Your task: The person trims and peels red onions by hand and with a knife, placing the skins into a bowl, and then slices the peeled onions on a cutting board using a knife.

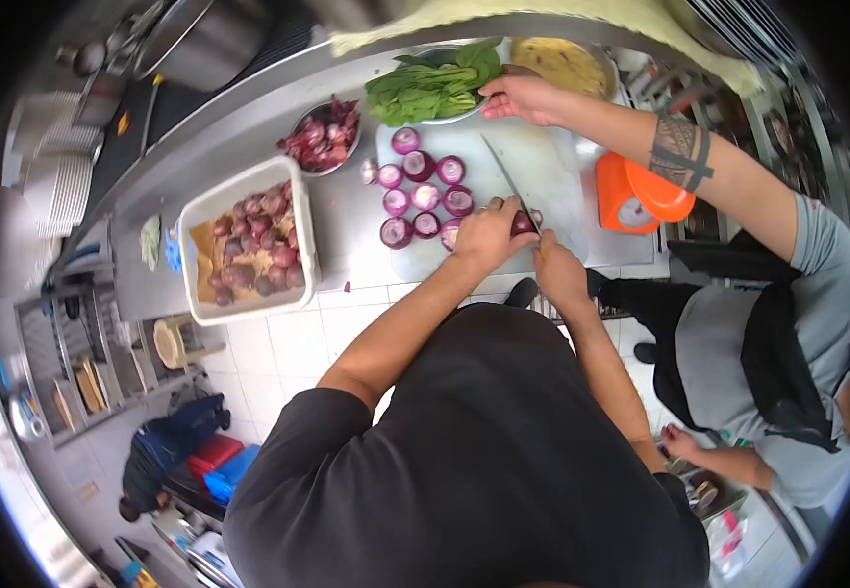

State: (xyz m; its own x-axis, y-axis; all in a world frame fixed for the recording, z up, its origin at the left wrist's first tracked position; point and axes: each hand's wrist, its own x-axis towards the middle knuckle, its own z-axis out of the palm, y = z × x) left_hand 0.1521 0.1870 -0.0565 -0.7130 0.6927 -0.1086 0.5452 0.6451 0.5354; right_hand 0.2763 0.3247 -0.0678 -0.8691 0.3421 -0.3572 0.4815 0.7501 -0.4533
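On the white cutting board (572, 162), my left hand (484, 235) is closed on a red onion (522, 223) near the board's front edge. My right hand (561, 270) grips a knife (509, 174) by its handle. Its long blade points away from me, beside the onion; whether it touches the onion, I cannot tell. Several peeled red onions (426, 197) with trimmed ends stand in rows to the left of my left hand. A garlic bulb (369, 171) lies at the board's left edge.
Left stands a white tub (308, 245) of unpeeled red onions; behind it, a bowl of onion skins (322, 142). A co-worker's hand (513, 101) touches a bowl of leafy greens (435, 86). An orange scale (613, 201) sits right, a yellow-filled pan (564, 67) behind. Another person (165, 451) is lower left.
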